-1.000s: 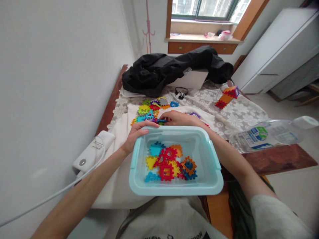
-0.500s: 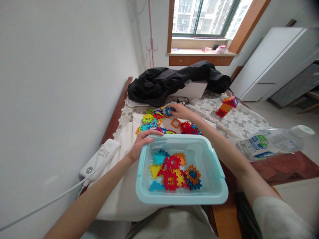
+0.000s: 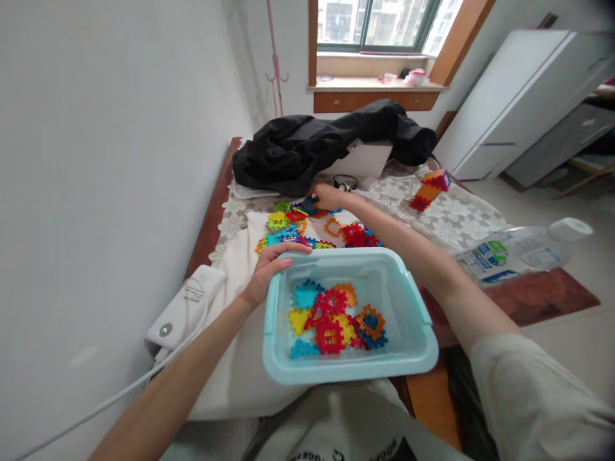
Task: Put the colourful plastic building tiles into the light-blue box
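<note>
My left hand grips the far left rim of a light blue plastic bin, which is tilted toward me. Inside the bin lie several red, yellow, orange and blue interlocking building tiles. Beyond it, my right hand reaches out over the table, its fingers closed on a dark blue building tile. Around and below that hand are more loose tiles in many colours, with an orange frame tile and a red cluster to the right.
A black jacket lies across the far end of the table. On the right are a built orange and red tile piece and a clear plastic bottle. A white power strip with a cable stands at the left wall.
My right hand has moved a little to the left and farther off with the dark blue tile. My left hand still holds the bin. The whole view has shifted slightly.
</note>
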Motion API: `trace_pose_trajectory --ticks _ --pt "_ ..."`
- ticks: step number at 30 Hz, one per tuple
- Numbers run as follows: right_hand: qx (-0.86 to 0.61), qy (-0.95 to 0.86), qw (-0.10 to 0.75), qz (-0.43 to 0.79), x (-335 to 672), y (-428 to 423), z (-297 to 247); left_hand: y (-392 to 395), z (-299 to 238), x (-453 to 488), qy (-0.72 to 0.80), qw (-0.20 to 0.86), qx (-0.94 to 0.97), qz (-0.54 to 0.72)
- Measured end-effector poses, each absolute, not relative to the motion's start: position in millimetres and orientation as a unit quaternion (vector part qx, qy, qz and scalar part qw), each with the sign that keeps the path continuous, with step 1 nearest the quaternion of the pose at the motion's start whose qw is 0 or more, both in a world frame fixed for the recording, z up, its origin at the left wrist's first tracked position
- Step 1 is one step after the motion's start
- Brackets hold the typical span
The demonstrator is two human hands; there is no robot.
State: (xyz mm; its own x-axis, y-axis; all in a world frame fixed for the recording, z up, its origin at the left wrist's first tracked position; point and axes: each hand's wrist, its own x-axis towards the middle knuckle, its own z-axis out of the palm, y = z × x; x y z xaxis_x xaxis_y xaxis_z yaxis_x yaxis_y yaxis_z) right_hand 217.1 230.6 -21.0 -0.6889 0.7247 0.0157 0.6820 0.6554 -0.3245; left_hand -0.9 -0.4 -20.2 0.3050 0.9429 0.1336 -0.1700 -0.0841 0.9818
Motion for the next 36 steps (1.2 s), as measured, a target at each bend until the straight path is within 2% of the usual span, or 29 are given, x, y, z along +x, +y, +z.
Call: trace_pose_trajectory --ticks 3,6,10,12,15,18,20,24,26,28,30,36 --pt "-0.397 -0.903 0.096 0.133 225 228 -23 0 -20 0 0.344 0.579 0.561 0.481" --pt "-0.391 -0.891 0.168 0.158 243 216 -19 -1 -20 1 0.342 0.574 0.564 0.484" --pt "-0.299 -0.860 0.250 0.331 269 179 6 -2 -20 1 0.344 0.585 0.554 0.481" --pt "-0.211 -0.837 0.249 0.439 276 151 29 -1 -23 -1 0.350 0.585 0.552 0.481" --pt "-0.106 -0.839 0.199 0.496 277 112 66 0 -29 -3 0.347 0.591 0.545 0.483" --pt "-0.065 -0.873 0.156 0.457 270 98 81 1 -32 -3 0.344 0.609 0.534 0.475" --pt "-0.104 -0.898 0.166 0.394 267 108 71 1 -30 -3 0.354 0.601 0.540 0.471" --pt "-0.301 -0.913 0.181 0.208 270 150 20 0 -24 0 0.366 0.575 0.552 0.481" --pt "-0.415 -0.891 0.102 0.154 275 167 -5 -1 -24 0 0.367 0.579 0.547 0.481" --pt "-0.470 -0.871 0.005 0.144 282 176 -22 -1 -24 0 0.367 0.586 0.542 0.478" --pt "-0.469 -0.869 -0.043 0.150 287 181 -29 -1 -24 0 0.365 0.588 0.543 0.476" --pt "-0.447 -0.883 0.004 0.143 286 186 -32 0 -24 0 0.356 0.595 0.544 0.473"
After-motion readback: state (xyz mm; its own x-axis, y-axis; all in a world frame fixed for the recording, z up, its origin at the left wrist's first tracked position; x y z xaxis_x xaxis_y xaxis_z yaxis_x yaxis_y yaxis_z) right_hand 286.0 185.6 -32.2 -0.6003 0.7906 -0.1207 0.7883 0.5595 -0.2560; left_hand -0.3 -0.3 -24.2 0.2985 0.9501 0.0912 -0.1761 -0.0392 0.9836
